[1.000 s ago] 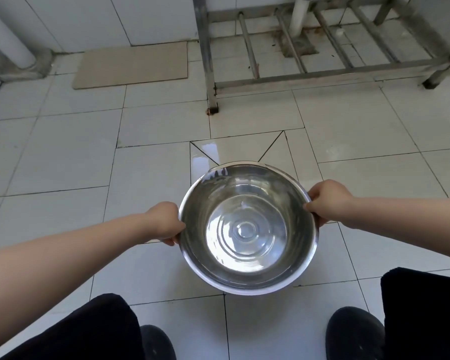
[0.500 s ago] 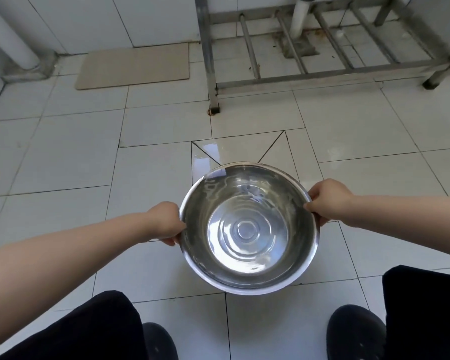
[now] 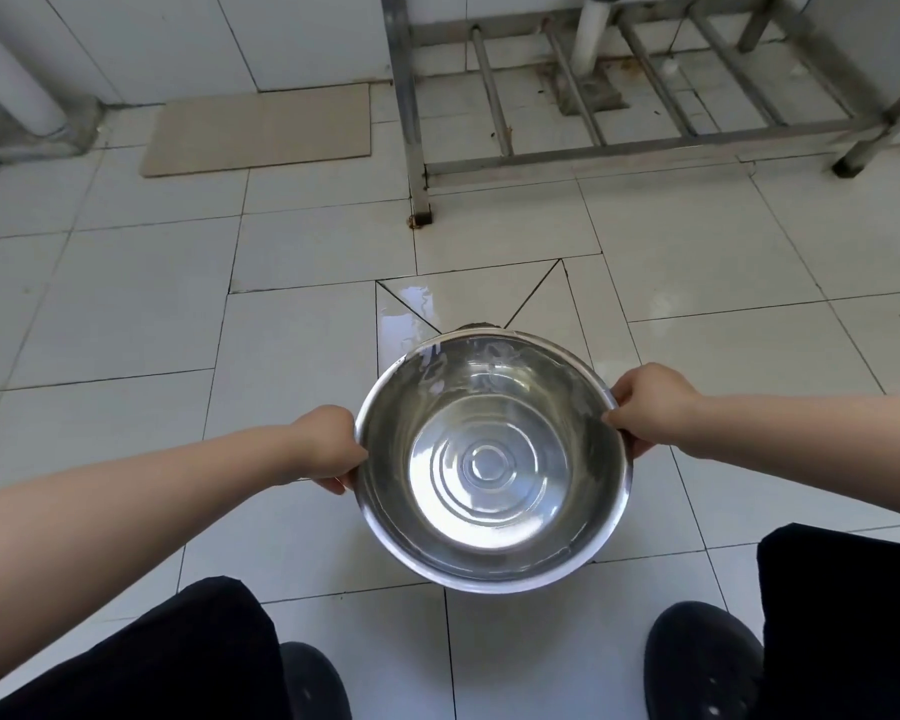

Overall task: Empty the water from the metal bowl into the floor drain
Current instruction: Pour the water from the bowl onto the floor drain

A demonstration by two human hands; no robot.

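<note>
Tilted further since 0.5 s ago: metal bowl (image 3: 492,459) far rim dips forward, water (image 3: 468,363) pooled there | above wet floor tiles (image 3: 404,309) | left hand (image 3: 328,446), right hand (image 3: 645,407) grip opposite rims

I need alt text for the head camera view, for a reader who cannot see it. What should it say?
Two bare hands, left hand and right hand, grip opposite rims of a metal bowl with water in it, held above a white tiled floor. A wet patch shines just beyond the bowl; a metal rack stands farther back.
</note>
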